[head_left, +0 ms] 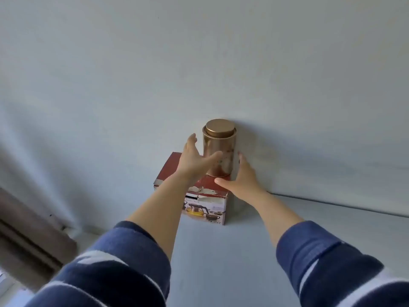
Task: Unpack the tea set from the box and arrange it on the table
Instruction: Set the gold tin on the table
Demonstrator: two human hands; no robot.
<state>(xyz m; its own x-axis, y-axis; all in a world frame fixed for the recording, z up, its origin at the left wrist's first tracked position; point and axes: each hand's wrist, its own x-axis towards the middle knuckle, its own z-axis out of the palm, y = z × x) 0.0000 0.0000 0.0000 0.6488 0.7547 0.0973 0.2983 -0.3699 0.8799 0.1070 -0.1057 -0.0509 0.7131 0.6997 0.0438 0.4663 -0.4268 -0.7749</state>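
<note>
A red cardboard tea set box (205, 204), with a teapot pictured on its front, sits closed on the white table (221, 262) against the wall. A gold metal tin (220, 149) with a round lid stands upright on top of the box. My left hand (194, 158) is spread open just left of the tin, its thumb in front of the tin's side. My right hand (241, 176) is open at the tin's lower right, fingers reaching behind it. Whether either hand touches the tin is unclear.
A pale wall (199, 63) rises directly behind the box. A brown frame or ledge (28, 229) runs along the lower left beside the table. Both forearms wear blue sleeves with white stripes.
</note>
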